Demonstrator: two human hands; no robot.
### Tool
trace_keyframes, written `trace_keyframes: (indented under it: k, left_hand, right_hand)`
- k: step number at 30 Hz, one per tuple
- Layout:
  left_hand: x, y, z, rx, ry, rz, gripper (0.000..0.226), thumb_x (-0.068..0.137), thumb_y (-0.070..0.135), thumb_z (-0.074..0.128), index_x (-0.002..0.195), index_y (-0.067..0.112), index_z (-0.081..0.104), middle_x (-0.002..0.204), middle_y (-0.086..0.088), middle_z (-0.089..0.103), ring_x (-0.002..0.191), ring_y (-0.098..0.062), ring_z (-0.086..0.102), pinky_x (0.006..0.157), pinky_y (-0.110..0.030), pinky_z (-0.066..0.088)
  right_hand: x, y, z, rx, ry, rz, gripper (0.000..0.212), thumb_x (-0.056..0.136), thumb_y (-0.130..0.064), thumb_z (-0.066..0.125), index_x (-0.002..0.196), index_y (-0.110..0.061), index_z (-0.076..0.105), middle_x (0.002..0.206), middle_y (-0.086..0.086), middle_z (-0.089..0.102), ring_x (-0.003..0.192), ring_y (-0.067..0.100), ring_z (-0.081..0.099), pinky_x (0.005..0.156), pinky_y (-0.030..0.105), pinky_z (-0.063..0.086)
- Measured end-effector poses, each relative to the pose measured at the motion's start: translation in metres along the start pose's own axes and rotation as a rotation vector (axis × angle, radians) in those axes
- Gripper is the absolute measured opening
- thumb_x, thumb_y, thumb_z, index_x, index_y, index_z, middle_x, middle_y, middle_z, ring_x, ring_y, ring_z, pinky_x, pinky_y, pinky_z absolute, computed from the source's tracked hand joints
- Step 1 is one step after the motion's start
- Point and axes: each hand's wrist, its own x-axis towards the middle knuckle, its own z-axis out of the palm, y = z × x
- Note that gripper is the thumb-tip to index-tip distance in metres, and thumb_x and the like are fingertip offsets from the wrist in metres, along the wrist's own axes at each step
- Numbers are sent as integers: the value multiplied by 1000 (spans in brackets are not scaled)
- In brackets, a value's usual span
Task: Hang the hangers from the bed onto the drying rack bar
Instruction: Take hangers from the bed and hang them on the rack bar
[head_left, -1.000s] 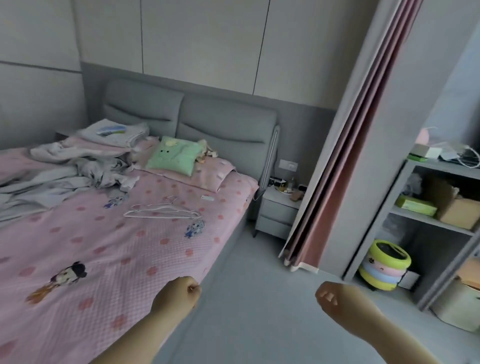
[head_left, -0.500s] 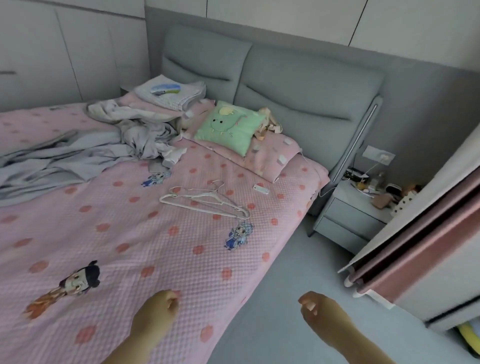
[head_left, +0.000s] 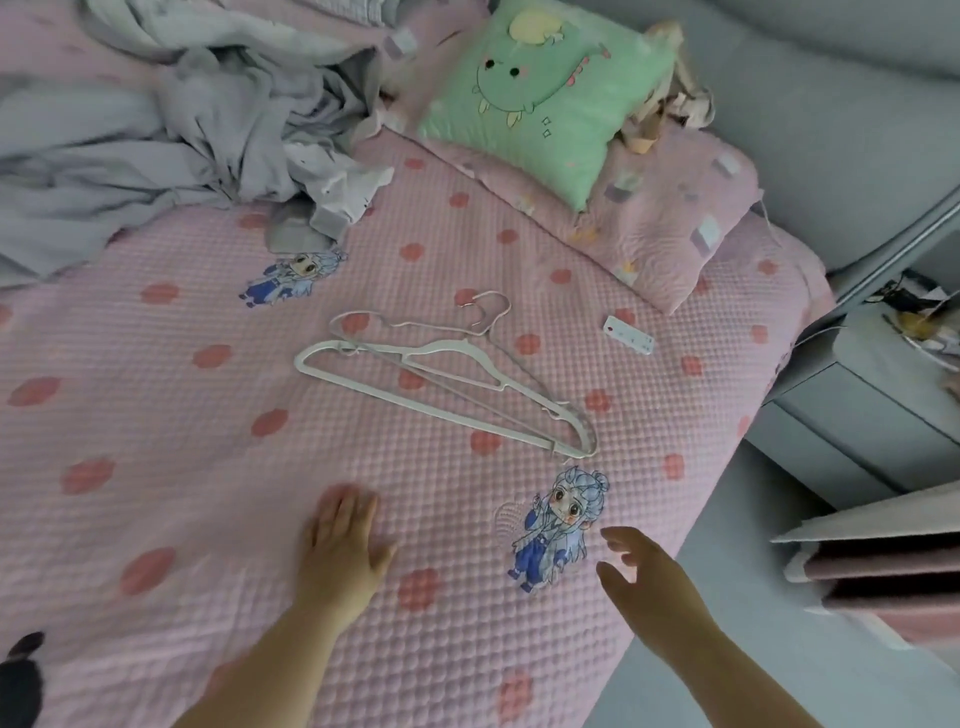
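Bedspread (head_left: 156, 415) bears hangers (head_left: 415, 402), beyond left hand's (head_left: 340, 551) and right hand's (head_left: 649, 582) fingers (head_left: 343, 506).

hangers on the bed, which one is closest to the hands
The thick white plastic hanger: its long bar lies on the near side. The thin wire hanger lies farther back.

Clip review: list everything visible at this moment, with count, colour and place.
white plastic hanger: one, white, mid-bed
thin wire hangers: at least one, pale, tangled with the plastic hanger
pink quilted bedspread: one, pink with red dots, covering the bed
grey padded headboard: one, grey, top right
pink pillow: one, pink, by the headboard
green cartoon cushion: one, green, on the pillow
crumpled grey bedding: one heap, grey, far left
small white oblong item: one, white, right of hangers
grey nightstand: one, grey, right of the bed
left hand: one, open, flat on the bedspread
right hand: one, open, empty, near the bed's edge
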Motion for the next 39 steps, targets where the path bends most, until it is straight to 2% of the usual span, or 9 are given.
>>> trace_keyframes:
  k: [2, 6, 10, 15, 22, 24, 27, 32, 39]
  left_hand:
    - [19, -10, 15, 29, -10, 10, 102, 77, 72, -15, 139, 10, 35, 148, -8, 32, 136, -22, 31, 108, -31, -2]
    - [43, -21, 26, 24, -4, -47, 112, 33, 77, -44, 129, 21, -28, 138, 5, -32, 130, -5, -27, 82, -23, -45]
    - [62, -30, 27, 109, -48, -54, 98, 69, 77, -21, 146, 18, -2, 153, -9, 12, 141, -10, -15, 104, -30, -31]
    - [61, -39, 33, 19, -185, 11, 74, 88, 65, 5, 131, 15, 39, 127, -8, 60, 144, -13, -11, 114, -35, -5]
    - [60, -42, 38, 70, -140, -13, 79, 86, 68, 3, 135, 15, 37, 130, -8, 56, 144, -13, -13, 113, -37, -5]
    - [61, -37, 32, 80, -102, -25, 98, 70, 79, -17, 146, 21, 4, 151, -12, 20, 137, -5, -28, 107, -33, -26]
    - [61, -29, 18, 49, -227, -49, 113, 23, 81, -40, 120, 24, -40, 134, 6, -41, 122, -3, -40, 90, -30, -42]
    - [56, -22, -10, 36, -387, -67, 79, 90, 61, 21, 143, 22, -23, 151, 2, -29, 139, -13, -26, 113, -37, -17]
    - [9, -40, -37, -12, -385, -31, 68, 97, 40, 32, 147, 18, -8, 157, 1, -6, 145, -15, -3, 117, -33, 6]
  right_hand:
    - [34, -10, 4, 4, 15, 1, 44, 95, -20, 46, 137, -22, 37, 143, -5, 40, 117, 11, 46, 97, 19, 34]
    - [106, -25, 12, 83, 115, 58, 52, 91, -17, 52, 140, -15, 35, 145, 7, 36, 114, 22, 48, 94, 36, 44]
    - [167, -44, 13, 111, 148, 87, 53, 89, -12, 52, 139, -14, 34, 131, 13, 47, 78, 22, 54, 43, 20, 40]
    - [185, -54, 16, -109, 191, 135, 52, 89, -13, 52, 138, -9, 36, 133, 18, 41, 117, 35, 46, 93, 45, 47]
    - [175, -56, 25, -161, -19, 141, 8, 94, -15, 45, 97, -8, 49, 70, 2, 53, 55, 14, 50, 45, 22, 39]
    - [168, -54, 27, -186, -84, 94, 10, 93, -11, 43, 97, -10, 52, 69, 0, 52, 55, 13, 50, 46, 21, 42]
    - [148, -49, 18, -168, -142, 58, 12, 92, -14, 49, 93, -10, 60, 63, -1, 56, 49, 11, 52, 43, 18, 45]
    - [90, -25, 12, -59, -219, 118, 6, 90, -12, 55, 85, -14, 55, 55, -1, 58, 35, 3, 53, 38, 14, 45]
    - [19, -4, 21, -8, -236, 202, 21, 96, -20, 45, 85, -15, 62, 81, 7, 68, 63, 15, 62, 69, 29, 54]
